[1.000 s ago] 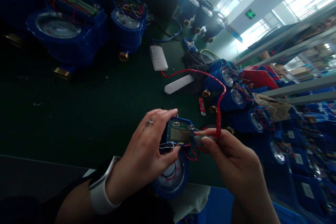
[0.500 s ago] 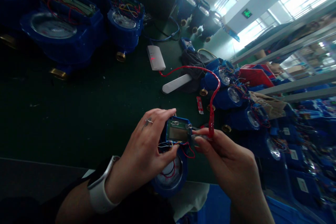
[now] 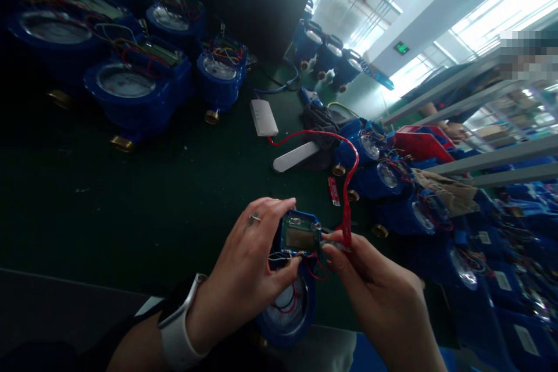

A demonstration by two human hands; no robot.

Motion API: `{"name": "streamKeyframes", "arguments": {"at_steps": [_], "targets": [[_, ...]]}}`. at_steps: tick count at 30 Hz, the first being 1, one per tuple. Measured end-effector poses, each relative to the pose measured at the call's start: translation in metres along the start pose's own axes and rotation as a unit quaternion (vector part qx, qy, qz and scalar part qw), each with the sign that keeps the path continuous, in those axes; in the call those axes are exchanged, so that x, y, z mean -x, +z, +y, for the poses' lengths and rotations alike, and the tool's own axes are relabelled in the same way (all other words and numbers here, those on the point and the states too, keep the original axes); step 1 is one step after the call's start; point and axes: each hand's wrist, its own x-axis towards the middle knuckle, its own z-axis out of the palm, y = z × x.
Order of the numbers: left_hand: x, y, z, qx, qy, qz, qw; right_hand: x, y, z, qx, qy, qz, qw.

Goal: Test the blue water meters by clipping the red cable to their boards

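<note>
My left hand (image 3: 250, 261) grips the electronics housing of a blue water meter (image 3: 307, 308), thumb on the near side and fingers on the far side. A green circuit board with a grey display (image 3: 300, 239) faces up in that housing, and thin coloured wires hang from its near edge. My right hand (image 3: 375, 279) pinches a small clear connector (image 3: 337, 242) against the housing's right side; its tip is partly hidden by the fingers. A red cable (image 3: 349, 186) runs from this connector to a white box (image 3: 264, 118) on the green table.
Several blue meters (image 3: 139, 87) stand at the left, and more (image 3: 383, 177) line the right. A silver flat bar (image 3: 296, 157), a red battery-like piece (image 3: 333, 190) and a dark cloth (image 3: 320, 119) lie ahead. Beyond the metal rails (image 3: 479, 154) a person's hand (image 3: 453, 131) shows.
The view has shifted, so the table things appear lower. The red light on the white box is no longer lit. Both hands keep the same hold on the meter and connector.
</note>
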Motion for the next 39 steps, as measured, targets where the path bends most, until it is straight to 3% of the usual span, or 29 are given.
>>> {"name": "streamKeyframes", "arguments": {"at_steps": [6, 12, 16, 18, 22, 25, 28, 30, 34, 39], "targets": [[0.002, 0.000, -0.001, -0.002, 0.000, 0.004, 1.000, 0.000, 0.003, 0.004, -0.016, -0.011, 0.003, 1.000], [0.000, 0.001, -0.002, 0.003, -0.005, 0.002, 1.000, 0.002, 0.013, 0.007, -0.064, 0.014, 0.045, 0.997], [0.001, 0.000, -0.003, -0.003, -0.002, -0.003, 1.000, 0.001, 0.011, 0.012, -0.123, 0.018, -0.001, 0.992], [0.001, 0.000, -0.004, -0.012, -0.002, -0.003, 1.000, 0.001, 0.008, 0.015, -0.150, 0.043, -0.008, 0.988], [0.000, -0.002, -0.006, -0.046, 0.008, -0.010, 0.999, 0.002, 0.002, 0.016, -0.215, 0.107, 0.050, 0.969], [0.001, -0.007, -0.010, -0.040, 0.001, -0.030, 0.999, -0.004, 0.003, 0.016, -0.324, 0.108, 0.092, 0.935], [0.002, -0.017, -0.008, 0.043, -0.056, -0.065, 0.995, -0.016, 0.010, 0.015, -0.499, 0.101, 0.101, 0.855], [0.000, -0.024, -0.001, 0.035, -0.070, -0.070, 0.995, -0.025, 0.016, 0.013, -0.574, 0.073, 0.102, 0.809], [-0.013, -0.032, 0.026, 0.004, -0.027, -0.024, 0.999, -0.033, 0.020, 0.006, -0.619, 0.036, 0.095, 0.779], [-0.036, -0.023, 0.052, 0.169, -0.103, -0.126, 0.972, -0.029, 0.016, -0.003, -0.659, 0.010, 0.085, 0.747]]}}
